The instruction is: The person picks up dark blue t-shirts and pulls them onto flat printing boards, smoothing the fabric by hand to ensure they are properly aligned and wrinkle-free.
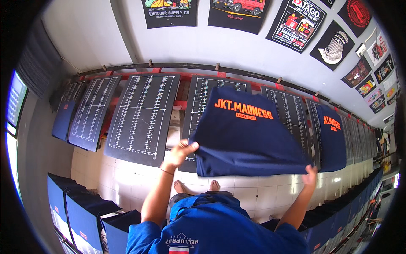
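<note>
A navy blue T-shirt point(245, 135) with an orange print near its top lies spread over a black printing pallet point(203, 97) marked with white ruler lines. My left hand point(181, 151) grips the shirt's lower left corner. My right hand point(311, 174) holds the lower right corner. The shirt's bottom hem hangs off the pallet's near end, stretched between both hands.
A row of black ruled pallets point(141, 116) runs left and right on a red frame. Another navy printed shirt point(332, 137) covers the pallet to the right, one point(63, 120) at far left. Printed black shirts point(171, 12) hang on the wall. Blue-draped pallets point(84, 211) stand behind me. White tiled floor point(127, 178) below.
</note>
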`<control>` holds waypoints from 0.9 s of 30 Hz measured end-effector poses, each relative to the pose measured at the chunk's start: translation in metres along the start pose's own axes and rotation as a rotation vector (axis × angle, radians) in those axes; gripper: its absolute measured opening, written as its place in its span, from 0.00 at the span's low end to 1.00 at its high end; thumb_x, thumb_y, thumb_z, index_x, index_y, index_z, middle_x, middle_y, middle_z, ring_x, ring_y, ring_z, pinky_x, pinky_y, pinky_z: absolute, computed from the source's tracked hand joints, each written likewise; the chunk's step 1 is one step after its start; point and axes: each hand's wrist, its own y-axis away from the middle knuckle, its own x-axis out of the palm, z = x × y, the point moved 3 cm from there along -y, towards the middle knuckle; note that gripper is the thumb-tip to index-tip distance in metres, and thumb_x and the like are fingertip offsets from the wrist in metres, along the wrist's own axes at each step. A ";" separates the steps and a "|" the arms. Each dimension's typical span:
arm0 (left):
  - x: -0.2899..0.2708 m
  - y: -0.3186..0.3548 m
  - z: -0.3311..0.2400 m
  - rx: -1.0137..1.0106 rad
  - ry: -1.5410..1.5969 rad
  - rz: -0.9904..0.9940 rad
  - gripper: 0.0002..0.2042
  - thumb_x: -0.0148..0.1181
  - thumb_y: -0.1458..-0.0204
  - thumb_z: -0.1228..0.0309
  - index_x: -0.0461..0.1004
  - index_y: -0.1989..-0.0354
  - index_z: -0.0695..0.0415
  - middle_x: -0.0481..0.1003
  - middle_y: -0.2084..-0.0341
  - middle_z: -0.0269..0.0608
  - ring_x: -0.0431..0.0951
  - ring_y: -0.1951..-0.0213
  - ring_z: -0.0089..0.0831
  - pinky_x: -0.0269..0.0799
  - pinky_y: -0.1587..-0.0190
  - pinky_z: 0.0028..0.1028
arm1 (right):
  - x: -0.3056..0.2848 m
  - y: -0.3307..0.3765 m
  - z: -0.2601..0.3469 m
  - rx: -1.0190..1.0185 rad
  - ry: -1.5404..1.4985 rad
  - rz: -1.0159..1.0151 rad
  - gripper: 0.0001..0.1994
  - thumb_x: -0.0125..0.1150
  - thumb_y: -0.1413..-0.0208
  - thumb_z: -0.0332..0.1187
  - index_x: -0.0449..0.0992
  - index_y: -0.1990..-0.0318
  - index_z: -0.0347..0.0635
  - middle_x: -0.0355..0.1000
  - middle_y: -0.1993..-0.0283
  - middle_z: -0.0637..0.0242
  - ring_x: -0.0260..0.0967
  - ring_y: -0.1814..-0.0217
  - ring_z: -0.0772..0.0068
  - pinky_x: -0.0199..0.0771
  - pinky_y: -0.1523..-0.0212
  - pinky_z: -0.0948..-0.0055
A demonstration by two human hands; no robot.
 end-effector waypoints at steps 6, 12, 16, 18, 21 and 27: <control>-0.020 0.073 -0.227 0.621 -0.159 -0.067 0.21 0.75 0.62 0.67 0.75 0.60 0.64 0.77 0.65 0.35 0.74 0.62 0.24 0.67 0.52 0.26 | 0.074 0.018 0.173 -0.592 -0.510 0.319 0.24 0.58 0.44 0.39 0.67 0.44 0.32 0.62 0.38 0.52 0.60 0.37 0.50 0.56 0.36 0.43; -0.085 0.079 -0.301 0.710 0.021 -0.436 0.16 0.55 0.42 0.67 0.68 0.49 0.64 0.76 0.60 0.49 0.78 0.60 0.32 0.76 0.58 0.27 | 0.314 0.045 0.243 -0.723 0.046 -0.215 0.17 0.56 0.41 0.40 0.73 0.54 0.34 0.74 0.57 0.58 0.72 0.60 0.69 0.73 0.56 0.72; -0.123 0.038 -0.305 0.374 0.222 -0.489 0.20 0.58 0.44 0.64 0.69 0.47 0.64 0.76 0.63 0.46 0.78 0.67 0.27 0.75 0.62 0.22 | 0.420 0.003 0.199 -0.232 0.252 -0.098 0.15 0.58 0.42 0.41 0.76 0.59 0.37 0.75 0.62 0.66 0.72 0.65 0.77 0.71 0.62 0.78; -0.183 0.003 -0.297 0.301 0.110 -0.314 0.15 0.55 0.42 0.65 0.73 0.54 0.64 0.78 0.66 0.45 0.79 0.66 0.28 0.77 0.61 0.24 | 0.461 -0.011 0.183 -0.203 0.148 -0.003 0.14 0.59 0.43 0.40 0.76 0.61 0.38 0.75 0.62 0.64 0.72 0.65 0.75 0.72 0.62 0.77; -0.238 -0.023 -0.320 0.282 0.380 -0.236 0.12 0.51 0.41 0.67 0.73 0.60 0.66 0.77 0.67 0.45 0.79 0.70 0.29 0.78 0.65 0.27 | 0.491 -0.051 0.178 -0.191 -0.040 0.025 0.15 0.59 0.43 0.40 0.75 0.57 0.37 0.76 0.59 0.60 0.75 0.62 0.68 0.74 0.59 0.72; -0.235 0.035 -0.381 0.527 0.268 -0.204 0.09 0.53 0.42 0.69 0.74 0.60 0.63 0.77 0.67 0.39 0.77 0.68 0.24 0.75 0.64 0.22 | 0.507 -0.008 0.211 -0.144 -0.174 0.215 0.17 0.59 0.43 0.40 0.74 0.53 0.35 0.75 0.55 0.59 0.75 0.56 0.66 0.73 0.52 0.69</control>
